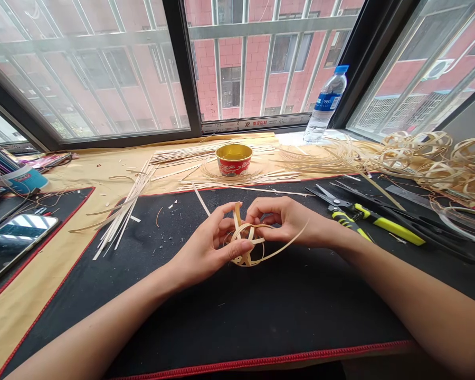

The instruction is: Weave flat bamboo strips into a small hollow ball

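Observation:
Between my two hands is a small openwork ball woven from pale bamboo strips (245,257), held just above the black mat (285,311). My left hand (217,240) is closed around the ball's left side, its thumb lying across the front. At the upper right of the ball, my right hand (279,219) pinches a strip with thumb and bent fingers. One loose strip end (291,241) curves out to the right beneath my right hand, and another stands up near my left fingertips. The ball's far side is hidden by my fingers.
Yellow-and-black cutters (374,221) and scissors (332,200) lie at right. Behind stand a red tin (234,159) and a water bottle (326,105). Loose bamboo strips (122,211) lie left; woven balls (415,153) pile up at back right. A phone (19,237) rests far left.

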`<state>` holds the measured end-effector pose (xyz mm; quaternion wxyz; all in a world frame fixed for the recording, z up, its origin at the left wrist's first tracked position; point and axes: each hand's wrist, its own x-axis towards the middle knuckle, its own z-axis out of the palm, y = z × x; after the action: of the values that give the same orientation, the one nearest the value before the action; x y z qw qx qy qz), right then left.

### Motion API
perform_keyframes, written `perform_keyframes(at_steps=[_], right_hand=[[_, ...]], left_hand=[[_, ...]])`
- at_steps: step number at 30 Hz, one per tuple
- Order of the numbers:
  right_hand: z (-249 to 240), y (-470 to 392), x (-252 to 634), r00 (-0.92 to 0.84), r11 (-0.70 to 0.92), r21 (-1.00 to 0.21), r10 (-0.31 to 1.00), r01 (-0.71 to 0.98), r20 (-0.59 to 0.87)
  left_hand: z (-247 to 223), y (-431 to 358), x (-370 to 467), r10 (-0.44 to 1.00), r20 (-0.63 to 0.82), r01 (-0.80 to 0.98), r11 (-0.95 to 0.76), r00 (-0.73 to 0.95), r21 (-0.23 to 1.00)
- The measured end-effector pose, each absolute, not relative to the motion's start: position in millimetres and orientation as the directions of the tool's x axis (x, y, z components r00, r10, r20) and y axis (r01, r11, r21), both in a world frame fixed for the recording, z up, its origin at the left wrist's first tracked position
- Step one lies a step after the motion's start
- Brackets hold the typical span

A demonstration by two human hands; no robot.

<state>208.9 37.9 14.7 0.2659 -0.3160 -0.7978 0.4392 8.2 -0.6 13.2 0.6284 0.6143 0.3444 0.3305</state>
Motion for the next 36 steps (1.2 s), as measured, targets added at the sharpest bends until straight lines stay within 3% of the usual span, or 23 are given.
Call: perform_keyframes(at_steps=[8,25,36], right_hand=[[14,41,207,-0.669,0.268,-0.934,0.742,0.236,0.044],[23,39,197,-0.626,0.214,-0.909,0.777,0.357,-0.063],[21,39,193,-0.617,0.245,-0.902,0.786,0.356,-0.03]], left_hand=[[14,-2,8,0.844,-0.03,0.039,0.011,0.536,0.999],[11,-1,7,0.845,-0.007,0.064,-0.032,0.534,0.997],[10,-1,4,0.849,-0.014,0.03,-0.001,0.528,1.0]])
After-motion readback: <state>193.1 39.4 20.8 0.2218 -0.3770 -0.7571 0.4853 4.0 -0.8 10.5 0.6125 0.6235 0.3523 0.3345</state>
